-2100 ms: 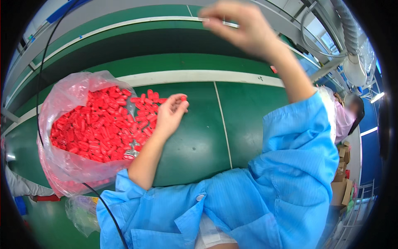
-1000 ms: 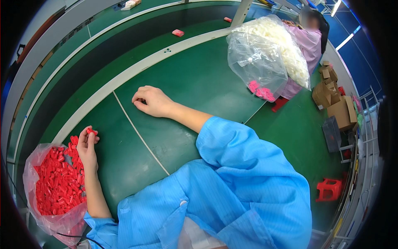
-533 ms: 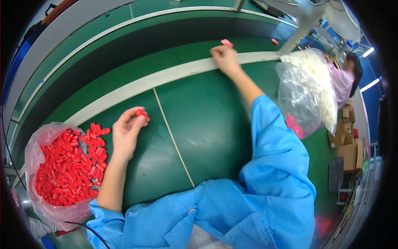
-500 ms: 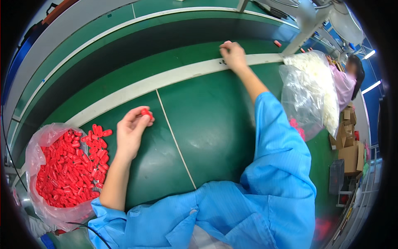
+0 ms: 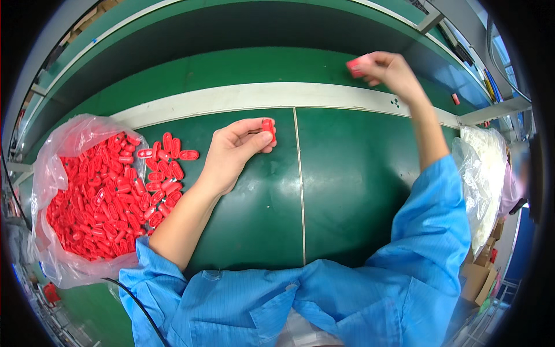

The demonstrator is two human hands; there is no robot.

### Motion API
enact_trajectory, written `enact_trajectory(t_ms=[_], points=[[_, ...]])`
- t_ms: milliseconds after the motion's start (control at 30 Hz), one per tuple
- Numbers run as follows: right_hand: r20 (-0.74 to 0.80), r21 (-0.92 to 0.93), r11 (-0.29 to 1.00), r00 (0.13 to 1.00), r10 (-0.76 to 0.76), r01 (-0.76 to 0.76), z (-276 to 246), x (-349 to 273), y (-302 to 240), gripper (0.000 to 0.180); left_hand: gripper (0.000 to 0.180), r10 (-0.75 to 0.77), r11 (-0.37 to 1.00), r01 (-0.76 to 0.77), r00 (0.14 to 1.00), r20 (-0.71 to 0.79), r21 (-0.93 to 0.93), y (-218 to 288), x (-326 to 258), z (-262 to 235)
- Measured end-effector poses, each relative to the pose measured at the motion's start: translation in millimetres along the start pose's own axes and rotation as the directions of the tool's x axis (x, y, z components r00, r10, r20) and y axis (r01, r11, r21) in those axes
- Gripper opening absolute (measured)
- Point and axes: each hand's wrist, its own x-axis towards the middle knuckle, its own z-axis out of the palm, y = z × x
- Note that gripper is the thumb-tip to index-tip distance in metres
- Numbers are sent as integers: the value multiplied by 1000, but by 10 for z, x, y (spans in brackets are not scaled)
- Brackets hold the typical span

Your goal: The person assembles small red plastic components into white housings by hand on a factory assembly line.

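Observation:
Over the green tabletop, my left hand (image 5: 234, 150) pinches a small red plastic piece (image 5: 267, 128) between thumb and fingertips. My right hand (image 5: 393, 74) reaches above the recessed far strip behind the white rail. Its fingers are closed on a red-and-pink block-like piece (image 5: 358, 66), slightly blurred. To the left of my left forearm, a clear plastic bag (image 5: 43, 196) lies wide at the mouth, full of red oval plastic pieces (image 5: 98, 202). Several more red oval pieces (image 5: 165, 168) have spilled onto the table beside it.
A white rail (image 5: 260, 94) runs across the table's far side. At the right edge stands a clear bag of white pieces (image 5: 484, 179), with cardboard boxes (image 5: 478, 280) below. A small pinkish piece (image 5: 455, 99) lies at the far right. A black cable (image 5: 139, 303) crosses my left sleeve.
The view has turned to the right. My right hand has lifted off the far strip with the red-and-pink piece now plainly showing in its fingers. My left hand still pinches its red piece.

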Motion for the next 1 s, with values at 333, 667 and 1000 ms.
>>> enact_trajectory(t_ms=[333, 667, 1000], points=[[324, 557, 823, 942, -90, -114, 1366, -794, -401, 20, 26, 136, 973, -120, 988, -71, 199, -12, -44, 22], [296, 604, 791, 949, -107, -99, 1409, -827, -357, 19, 24, 189, 904, -161, 981, -32, 396, -38, -61, 10], [256, 593, 803, 960, -115, -62, 1428, -883, -380, 20, 23, 269, 875, -227, 962, -40, 428, -58, -90, 36]])
